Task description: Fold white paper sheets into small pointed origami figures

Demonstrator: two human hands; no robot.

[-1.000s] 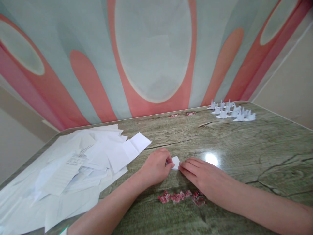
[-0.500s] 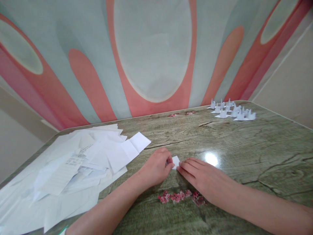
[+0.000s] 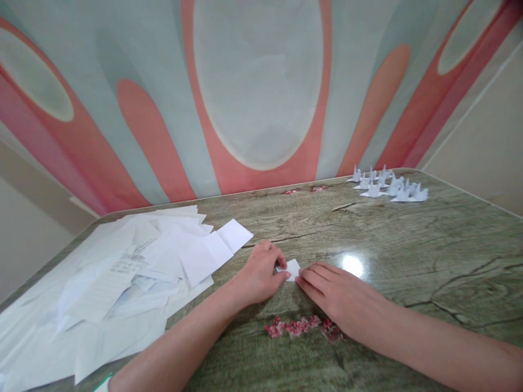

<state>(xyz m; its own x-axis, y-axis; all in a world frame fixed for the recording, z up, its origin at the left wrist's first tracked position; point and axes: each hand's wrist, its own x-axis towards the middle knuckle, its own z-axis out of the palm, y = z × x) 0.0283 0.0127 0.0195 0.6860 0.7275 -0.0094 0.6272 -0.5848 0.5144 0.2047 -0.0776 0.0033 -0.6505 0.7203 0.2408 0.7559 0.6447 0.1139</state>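
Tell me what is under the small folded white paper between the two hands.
The small folded white paper rests on the greenish-brown wood-grain tabletop, visible around it. The patch directly beneath is covered; the left hand and right hand also hide parts of its edges.

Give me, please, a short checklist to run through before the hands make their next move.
1. Left hand at the left end of the small white paper: ok.
2. Right hand at that paper's right corner: ok.
3. Any creases sharp and aligned: cannot tell, too small.
4. Paper pile apart from that paper: ok, off to the left.
5. Paper cranes away from both hands: ok, at the table's far right.
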